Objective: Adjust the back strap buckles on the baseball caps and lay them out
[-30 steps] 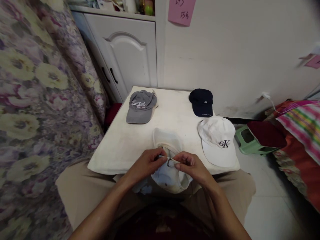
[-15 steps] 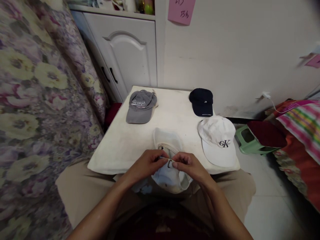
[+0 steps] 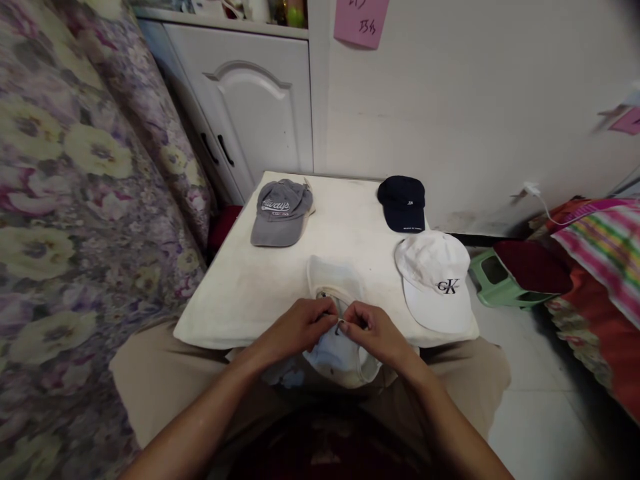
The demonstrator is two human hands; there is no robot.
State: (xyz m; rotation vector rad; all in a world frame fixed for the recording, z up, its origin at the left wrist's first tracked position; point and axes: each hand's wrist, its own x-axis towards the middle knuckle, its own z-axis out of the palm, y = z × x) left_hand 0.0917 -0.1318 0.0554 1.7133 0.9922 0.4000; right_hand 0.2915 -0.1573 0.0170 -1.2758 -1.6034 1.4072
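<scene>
A pale blue baseball cap [image 3: 334, 360] lies at the table's front edge, its brim pointing away from me and its back nearest me. My left hand [image 3: 315, 323] pinches the cap's back strap from the left. My right hand [image 3: 369, 327] pinches the same strap from the right, thumb and forefinger close to a small dark buckle [image 3: 338, 328]. The fingertips of both hands almost meet above the cap's back opening. Exactly how the strap sits in the buckle is hidden by my fingers.
On the cream-covered table [image 3: 225, 293] lie a grey cap [image 3: 283, 213] at back left, a navy cap [image 3: 403, 203] at back right and a white cap [image 3: 436, 280] at right. A green stool [image 3: 500, 273] stands beyond the right side; a floral curtain [image 3: 90, 233] hangs at left.
My right fingers have shifted slightly at the strap, and the buckle is now turned and more covered. The cap stays in the same place.
</scene>
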